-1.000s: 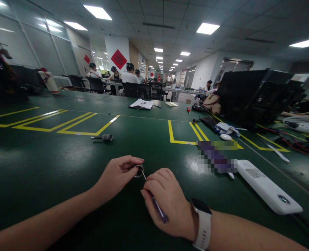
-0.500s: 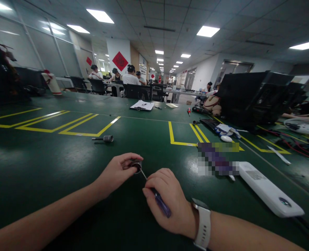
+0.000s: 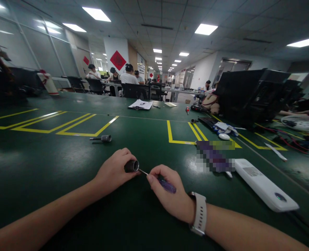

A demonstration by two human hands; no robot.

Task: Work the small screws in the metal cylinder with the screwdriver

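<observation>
My left hand [image 3: 114,171] is closed around a small dark metal cylinder [image 3: 132,166], holding it on its side with the open end facing right. My right hand [image 3: 170,197] pinches a purple-handled screwdriver [image 3: 167,185]. The thin shaft of the screwdriver points left and its tip reaches into the cylinder's opening. A white watch sits on my right wrist. Both hands rest low over the green table [image 3: 65,164].
A second small cylinder with a rod [image 3: 102,138] lies farther back on the left. A white flat device [image 3: 264,184] lies to the right, past a blurred patch. Yellow tape lines, papers [image 3: 141,104], black monitors [image 3: 251,94] and cables sit beyond. Several people sit at far desks.
My left hand has turned the cylinder from end-on to lying sideways. My right hand has swung the screwdriver from pointing steeply away to lying almost level.
</observation>
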